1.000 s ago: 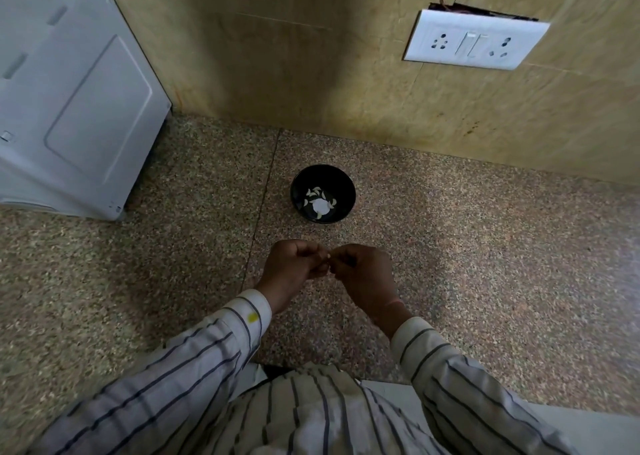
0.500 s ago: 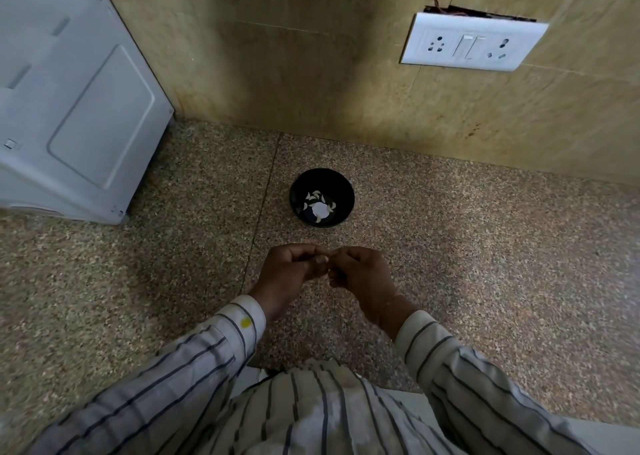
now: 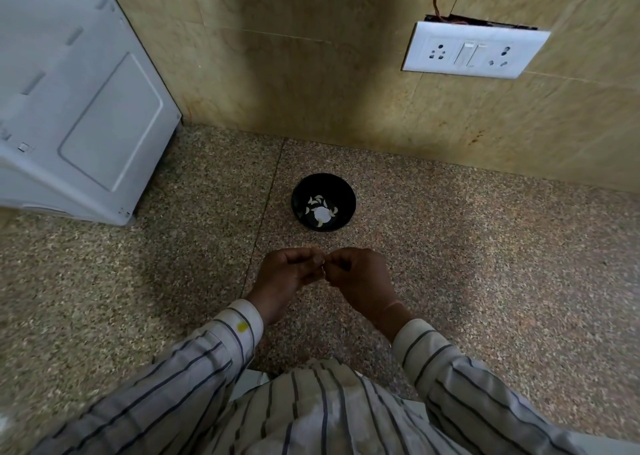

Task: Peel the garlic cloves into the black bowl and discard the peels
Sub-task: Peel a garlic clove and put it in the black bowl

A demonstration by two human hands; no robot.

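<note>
A small black bowl [image 3: 346, 194] stands on the speckled stone counter [image 3: 485, 264], a short way beyond my hands. Several pale peeled garlic cloves [image 3: 320, 210] lie in its bottom. My left hand [image 3: 287, 278] and my right hand [image 3: 360, 278] meet fingertip to fingertip just in front of the bowl, above the counter. Both have curled fingers and pinch something tiny between them, a garlic clove [image 3: 325, 270] that the fingers almost wholly hide.
A grey-white appliance [image 3: 76, 108] stands at the left against the wall. The beige tiled wall [image 3: 311, 73] closes off the counter behind the bowl. A white switch and socket plate [image 3: 474, 50] hangs on the wall at the upper right.
My hands stay together in the same pinch, with only slight finger movement. The view has shifted a little; the bowl has not moved.
</note>
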